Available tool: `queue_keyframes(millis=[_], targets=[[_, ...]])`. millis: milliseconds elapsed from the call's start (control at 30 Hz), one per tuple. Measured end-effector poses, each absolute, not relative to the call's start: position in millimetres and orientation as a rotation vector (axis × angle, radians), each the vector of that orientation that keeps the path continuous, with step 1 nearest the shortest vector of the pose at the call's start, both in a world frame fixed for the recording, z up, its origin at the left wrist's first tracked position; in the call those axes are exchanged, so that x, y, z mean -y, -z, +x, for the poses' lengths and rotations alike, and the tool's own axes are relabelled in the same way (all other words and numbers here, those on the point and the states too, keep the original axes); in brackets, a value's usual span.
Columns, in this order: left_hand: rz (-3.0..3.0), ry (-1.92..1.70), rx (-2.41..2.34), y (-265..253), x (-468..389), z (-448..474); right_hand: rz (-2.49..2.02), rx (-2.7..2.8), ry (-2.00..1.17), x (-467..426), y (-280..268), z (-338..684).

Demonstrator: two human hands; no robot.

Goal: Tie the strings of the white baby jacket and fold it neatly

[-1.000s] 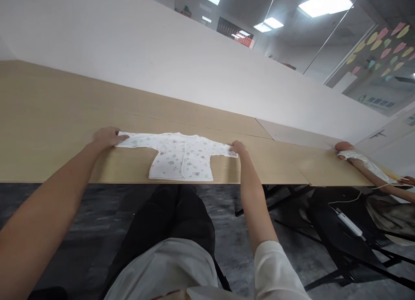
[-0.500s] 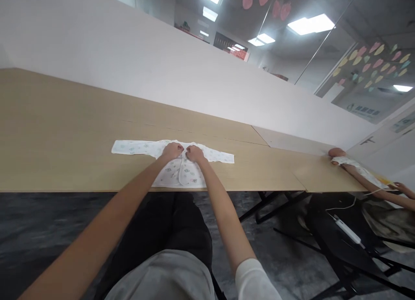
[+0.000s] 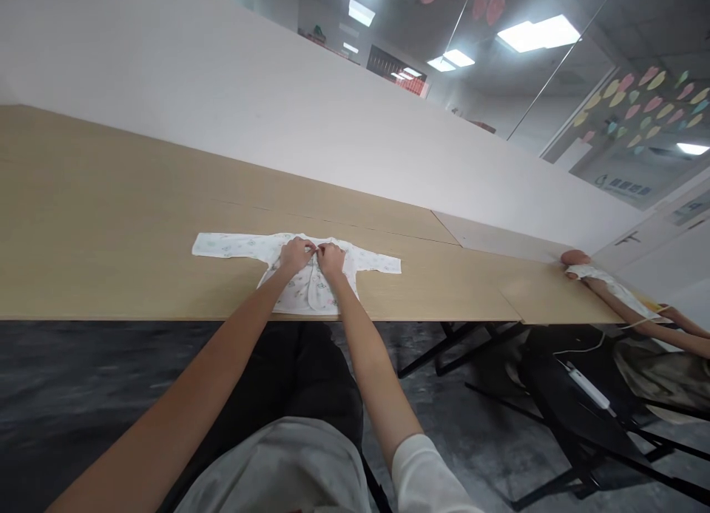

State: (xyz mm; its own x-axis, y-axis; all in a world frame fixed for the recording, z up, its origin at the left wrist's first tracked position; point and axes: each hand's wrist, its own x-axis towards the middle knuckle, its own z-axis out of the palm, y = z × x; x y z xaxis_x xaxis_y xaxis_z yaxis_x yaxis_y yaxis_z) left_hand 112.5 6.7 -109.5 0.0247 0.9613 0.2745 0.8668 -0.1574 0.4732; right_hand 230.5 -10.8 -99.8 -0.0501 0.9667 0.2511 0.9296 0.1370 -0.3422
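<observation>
A small white baby shirt (image 3: 299, 290) with a faint print lies flat on the wooden table (image 3: 133, 202), its sleeves spread to both sides. Both my hands rest on its upper front, close together near the neckline. My left hand (image 3: 296, 254) has its fingers pinched on the shirt's front edge. My right hand (image 3: 331, 260) pinches the fabric just beside it, at the top of the front opening. The exact bit of cloth between the fingertips is too small to make out.
A white wall (image 3: 277, 114) runs along the table's far side, with glass above it. At the right, another person's arms (image 3: 615, 299) reach over a doll (image 3: 577, 259) in white cloth. A black chair (image 3: 577, 402) holds a white power strip (image 3: 589, 389).
My hands stay at the neckline, with the fingertips drawn slightly closer together. The shirt's lower hem sits a little farther from the table's front edge. The view has shifted slightly.
</observation>
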Motion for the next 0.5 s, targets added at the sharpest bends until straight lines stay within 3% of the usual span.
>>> queue_keyframes(millis=[500], targets=[[2.248,-0.855,-1.797,116.6,-7.2,110.2,-1.755,1.930,-0.157,7.7,103.6,236.0]])
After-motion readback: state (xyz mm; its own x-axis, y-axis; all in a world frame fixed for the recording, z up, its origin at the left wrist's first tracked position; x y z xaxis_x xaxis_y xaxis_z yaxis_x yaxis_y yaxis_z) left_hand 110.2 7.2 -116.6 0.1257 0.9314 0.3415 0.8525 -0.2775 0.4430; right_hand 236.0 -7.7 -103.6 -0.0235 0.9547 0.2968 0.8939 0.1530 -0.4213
